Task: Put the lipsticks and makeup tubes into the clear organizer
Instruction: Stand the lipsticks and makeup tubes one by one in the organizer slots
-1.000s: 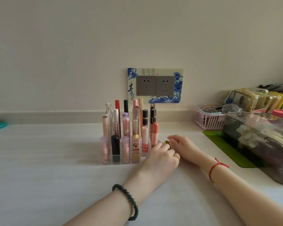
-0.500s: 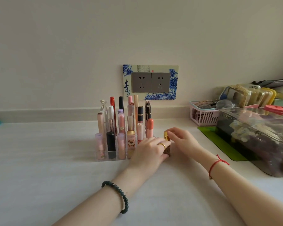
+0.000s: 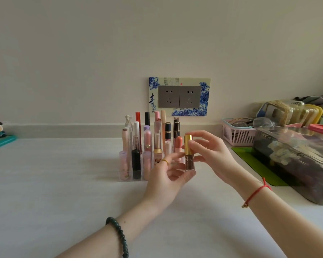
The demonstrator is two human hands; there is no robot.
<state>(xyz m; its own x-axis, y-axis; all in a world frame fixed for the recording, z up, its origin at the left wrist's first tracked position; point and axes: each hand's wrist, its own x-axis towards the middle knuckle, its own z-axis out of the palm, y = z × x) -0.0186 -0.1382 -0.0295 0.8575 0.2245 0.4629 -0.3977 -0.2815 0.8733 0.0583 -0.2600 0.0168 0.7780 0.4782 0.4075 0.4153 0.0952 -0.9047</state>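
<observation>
Working at a white bench (image 3: 63,192) set against the wall. At its right edge: a dark clear bin (image 3: 296,174) on a green mat (image 3: 250,161), with a pink basket (image 3: 235,135) behind it toward the far right corner. Mid-bench, nearer the far edge: the clear organizer (image 3: 130,179), packed with stored lipsticks (image 3: 136,162) standing upright in rows. Cannot tell whether a front-right cell is free, since both hands hide it. Just in front of the organizer's right end, above the bench: right hand (image 3: 211,153) clamped on the gold-capped tube (image 3: 189,153), thumb and fingertips pinching the gold cap. Below it, left hand (image 3: 168,175) palm-up, fingers relaxed and apart; touching the tube's base or just clear of it, cannot tell. Held upright, glass end down, not yet in any cell. Judged as the carry-and-insert step, likely near the end of the task, with no other loose tube seen on the bench. To do it well: keep the tube vertical, centre the base over a free cell on the right side, and lower straight down. Avoid brushing the coral lipstick (image 3: 179,144) just beside. Steady the organizer's near wall with left fingers in case the light plastic slides. Let go only once the base seats. Risk: a cap-only grip lets a slick tube swing and tip its neighbours.
</observation>
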